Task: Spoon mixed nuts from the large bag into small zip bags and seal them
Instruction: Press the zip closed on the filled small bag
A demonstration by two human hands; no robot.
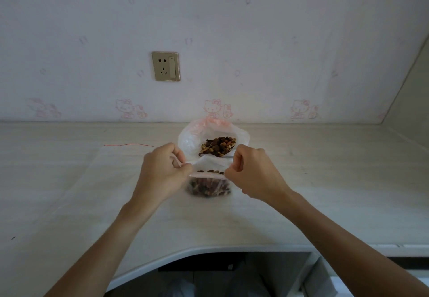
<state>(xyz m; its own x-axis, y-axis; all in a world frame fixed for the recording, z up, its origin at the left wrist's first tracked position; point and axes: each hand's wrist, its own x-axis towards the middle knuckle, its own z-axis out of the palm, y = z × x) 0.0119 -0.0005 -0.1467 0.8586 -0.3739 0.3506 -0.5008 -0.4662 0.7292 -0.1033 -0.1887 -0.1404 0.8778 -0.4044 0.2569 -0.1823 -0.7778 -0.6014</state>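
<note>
Two hands are up at the mouth of the small zip bag [209,184], one at each end of its top edge. Left hand [162,171] pinches the left corner between thumb and curled fingers; right hand [251,173] does the same at the right corner, so both grips are narrow and closed on thin plastic. Between the two grips the bag's mouth stands parted, a pinkish strip running along its near lip, and dark mixed nuts [210,187] sit in the belly of the bag just below and between the hands, blurred at this moment. Whether the bag's base touches the desk [325,192] I cannot tell.

Just beyond the grips, touching or nearly touching the small bag's far side, the large bag [192,138] gapes open with its own heap of brown and golden nuts showing. A slim metal handle, the spoon [226,156], lies across its near edge, right by the right hand's knuckles.

Out past the left grip, a flat clear bag [120,155] with a red zip line lies on the desk.

As for writing: none readable on either bag. The wall behind carries faint pink cartoon cats [212,108], and a gold-toned socket plate [165,66] with a switch, no legible brand.
</note>
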